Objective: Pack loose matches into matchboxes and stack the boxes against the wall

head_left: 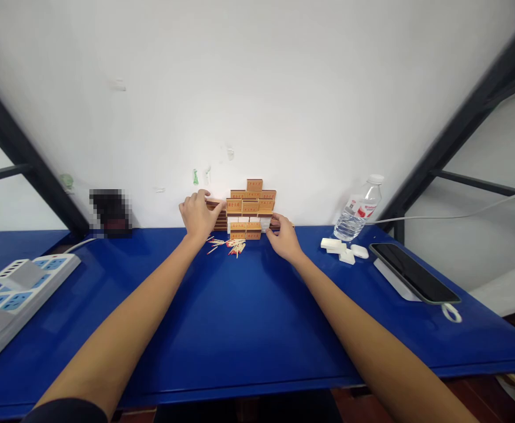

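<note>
A stack of orange matchboxes (251, 207) stands against the white wall at the back of the blue table (239, 317), with one box on top. My left hand (199, 216) is closed on a matchbox at the stack's upper left side. My right hand (284, 237) is lower, its fingers pinching a matchbox at the stack's bottom right corner. Loose matches (228, 244) lie scattered on the table in front of the stack, between my two hands.
A white and blue power strip (14, 291) lies at the left edge. A water bottle (357, 210), several small white boxes (344, 249) and a phone (413, 272) on a white stand sit at the right. Dark metal frame bars rise on both sides.
</note>
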Demonstrator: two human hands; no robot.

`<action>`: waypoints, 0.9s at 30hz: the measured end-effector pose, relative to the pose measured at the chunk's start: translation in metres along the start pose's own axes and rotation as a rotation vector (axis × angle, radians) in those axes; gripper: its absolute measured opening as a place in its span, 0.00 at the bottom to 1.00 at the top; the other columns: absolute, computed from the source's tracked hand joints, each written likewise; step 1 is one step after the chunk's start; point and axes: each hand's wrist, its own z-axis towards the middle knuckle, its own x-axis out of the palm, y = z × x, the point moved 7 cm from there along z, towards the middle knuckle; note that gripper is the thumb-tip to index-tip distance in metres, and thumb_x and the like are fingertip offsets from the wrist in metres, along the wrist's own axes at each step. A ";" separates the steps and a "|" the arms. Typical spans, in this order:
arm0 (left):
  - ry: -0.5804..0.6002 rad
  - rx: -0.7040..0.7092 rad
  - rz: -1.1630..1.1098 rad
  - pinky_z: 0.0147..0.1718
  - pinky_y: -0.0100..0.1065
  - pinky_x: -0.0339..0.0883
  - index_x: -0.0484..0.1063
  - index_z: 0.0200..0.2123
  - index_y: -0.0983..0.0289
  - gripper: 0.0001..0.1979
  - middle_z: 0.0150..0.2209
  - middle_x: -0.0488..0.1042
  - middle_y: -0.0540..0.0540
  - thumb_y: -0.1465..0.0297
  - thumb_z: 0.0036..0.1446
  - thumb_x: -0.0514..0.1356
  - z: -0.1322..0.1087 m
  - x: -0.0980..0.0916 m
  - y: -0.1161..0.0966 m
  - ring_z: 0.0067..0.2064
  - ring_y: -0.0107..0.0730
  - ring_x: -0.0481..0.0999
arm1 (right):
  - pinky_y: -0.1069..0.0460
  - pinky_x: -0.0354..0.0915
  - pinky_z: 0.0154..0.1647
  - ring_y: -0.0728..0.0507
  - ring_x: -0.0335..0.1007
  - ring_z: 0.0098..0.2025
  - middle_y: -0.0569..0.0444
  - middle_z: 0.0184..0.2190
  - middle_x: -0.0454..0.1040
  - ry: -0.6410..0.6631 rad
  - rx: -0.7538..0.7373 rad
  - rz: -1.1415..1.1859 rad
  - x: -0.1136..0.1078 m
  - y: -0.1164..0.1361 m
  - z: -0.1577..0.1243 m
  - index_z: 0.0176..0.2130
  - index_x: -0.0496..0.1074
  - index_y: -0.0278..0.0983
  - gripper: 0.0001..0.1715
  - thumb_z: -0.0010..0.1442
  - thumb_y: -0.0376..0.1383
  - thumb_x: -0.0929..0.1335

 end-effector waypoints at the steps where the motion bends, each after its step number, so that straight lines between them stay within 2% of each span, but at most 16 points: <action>1: 0.021 0.011 -0.009 0.53 0.50 0.59 0.73 0.47 0.60 0.17 0.47 0.79 0.62 0.55 0.63 0.66 0.000 0.004 -0.001 0.53 0.56 0.73 | 0.39 0.77 0.52 0.34 0.73 0.58 0.38 0.59 0.73 -0.005 -0.005 -0.006 -0.001 0.000 0.000 0.63 0.67 0.36 0.32 0.59 0.33 0.68; 6: 0.031 0.072 0.008 0.53 0.52 0.60 0.75 0.40 0.58 0.12 0.44 0.79 0.60 0.57 0.64 0.67 -0.002 0.008 0.002 0.52 0.56 0.73 | 0.37 0.74 0.57 0.36 0.74 0.55 0.40 0.57 0.73 -0.038 -0.025 -0.040 -0.004 -0.001 0.001 0.60 0.68 0.37 0.29 0.60 0.33 0.68; 12: 0.042 0.082 0.008 0.49 0.46 0.65 0.75 0.43 0.59 0.14 0.46 0.78 0.59 0.58 0.61 0.70 -0.002 0.005 0.009 0.49 0.51 0.75 | 0.37 0.70 0.61 0.35 0.72 0.57 0.41 0.55 0.74 -0.060 -0.060 -0.108 -0.007 0.002 -0.003 0.58 0.70 0.37 0.25 0.61 0.32 0.67; 20: 0.019 0.092 0.004 0.53 0.51 0.64 0.74 0.46 0.58 0.16 0.49 0.77 0.60 0.59 0.59 0.72 -0.006 0.008 0.010 0.54 0.56 0.72 | 0.38 0.68 0.62 0.34 0.72 0.56 0.41 0.53 0.74 -0.067 -0.108 -0.220 -0.019 0.007 -0.010 0.55 0.71 0.37 0.22 0.61 0.30 0.65; 27: 0.035 0.091 -0.032 0.53 0.47 0.67 0.74 0.49 0.59 0.15 0.50 0.76 0.60 0.64 0.61 0.70 -0.005 0.005 0.014 0.53 0.51 0.73 | 0.37 0.68 0.61 0.33 0.69 0.57 0.41 0.51 0.74 -0.039 -0.164 -0.287 -0.018 0.020 -0.016 0.54 0.72 0.37 0.21 0.62 0.29 0.65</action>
